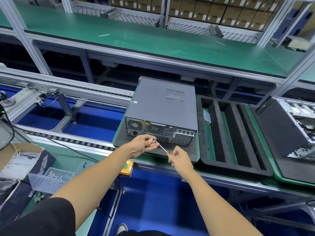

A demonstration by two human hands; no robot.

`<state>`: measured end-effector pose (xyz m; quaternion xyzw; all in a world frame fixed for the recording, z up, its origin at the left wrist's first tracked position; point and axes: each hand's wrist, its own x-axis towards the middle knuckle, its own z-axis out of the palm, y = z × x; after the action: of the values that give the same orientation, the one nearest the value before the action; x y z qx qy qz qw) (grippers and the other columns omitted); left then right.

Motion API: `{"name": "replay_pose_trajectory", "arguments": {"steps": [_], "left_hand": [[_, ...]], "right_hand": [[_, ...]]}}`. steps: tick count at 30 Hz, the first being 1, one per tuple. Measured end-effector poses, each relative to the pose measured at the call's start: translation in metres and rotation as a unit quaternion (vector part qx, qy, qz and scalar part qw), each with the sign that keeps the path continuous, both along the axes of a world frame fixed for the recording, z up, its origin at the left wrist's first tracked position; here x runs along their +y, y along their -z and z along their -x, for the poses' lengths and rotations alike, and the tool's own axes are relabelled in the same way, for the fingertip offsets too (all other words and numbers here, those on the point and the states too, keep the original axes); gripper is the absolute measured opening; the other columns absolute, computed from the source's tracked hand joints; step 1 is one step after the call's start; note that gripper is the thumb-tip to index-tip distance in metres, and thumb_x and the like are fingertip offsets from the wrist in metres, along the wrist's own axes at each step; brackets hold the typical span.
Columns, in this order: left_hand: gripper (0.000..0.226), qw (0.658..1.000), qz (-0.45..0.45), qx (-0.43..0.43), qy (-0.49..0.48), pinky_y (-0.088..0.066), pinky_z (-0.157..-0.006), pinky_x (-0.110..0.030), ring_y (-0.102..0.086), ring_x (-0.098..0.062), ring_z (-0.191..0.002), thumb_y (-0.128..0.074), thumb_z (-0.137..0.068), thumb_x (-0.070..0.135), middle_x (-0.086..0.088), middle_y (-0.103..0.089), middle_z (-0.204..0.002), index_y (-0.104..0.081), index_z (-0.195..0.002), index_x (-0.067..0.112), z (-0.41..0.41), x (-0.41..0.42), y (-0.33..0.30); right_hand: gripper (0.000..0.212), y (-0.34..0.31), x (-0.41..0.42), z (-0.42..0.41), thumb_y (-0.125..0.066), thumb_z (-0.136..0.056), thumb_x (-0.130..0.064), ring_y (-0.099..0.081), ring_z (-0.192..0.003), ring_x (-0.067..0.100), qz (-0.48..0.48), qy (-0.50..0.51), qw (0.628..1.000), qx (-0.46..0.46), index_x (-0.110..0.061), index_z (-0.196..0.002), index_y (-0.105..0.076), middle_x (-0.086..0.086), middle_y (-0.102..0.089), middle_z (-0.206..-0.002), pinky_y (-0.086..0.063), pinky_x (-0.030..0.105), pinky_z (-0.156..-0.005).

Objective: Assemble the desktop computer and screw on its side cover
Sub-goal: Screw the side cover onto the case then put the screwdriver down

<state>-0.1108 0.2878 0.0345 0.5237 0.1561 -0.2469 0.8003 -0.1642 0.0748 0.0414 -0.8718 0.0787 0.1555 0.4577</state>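
Note:
A grey desktop computer (pixel 162 106) lies on its side on a dark foam pad (pixel 180 150), its side cover on top and its rear panel facing me. My right hand (pixel 180 159) grips the orange handle of a small screwdriver (pixel 162 147). My left hand (pixel 144 145) pinches the shaft near its tip, just in front of the lower rear panel. Whether a screw sits at the tip is hidden by my fingers.
A clear bin of screws (pixel 51 181) and a cardboard box (pixel 20 160) sit at the lower left. A yellow button box (pixel 127 168) is below the pad. A black foam tray with slots (pixel 231 133) lies to the right, then another open computer (pixel 293 128).

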Motion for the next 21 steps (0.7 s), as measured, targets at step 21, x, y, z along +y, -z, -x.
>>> {"name": "replay_pose_trajectory", "arguments": {"steps": [21], "left_hand": [[0.018, 0.993, -0.092, -0.041, 0.065, -0.062, -0.082, -0.03, -0.074, -0.023, -0.098, -0.047, -0.103, -0.001, -0.02, -0.07, -0.1, -0.063, -0.111, -0.003, -0.004, 0.007, -0.004]], "right_hand": [[0.021, -0.014, -0.004, -0.011, -0.06, -0.089, -0.034, -0.056, -0.066, 0.018, 0.132, -0.054, 0.99, -0.016, -0.024, -0.08, -0.044, -0.001, -0.072, -0.078, -0.039, 0.032, -0.062]]}}
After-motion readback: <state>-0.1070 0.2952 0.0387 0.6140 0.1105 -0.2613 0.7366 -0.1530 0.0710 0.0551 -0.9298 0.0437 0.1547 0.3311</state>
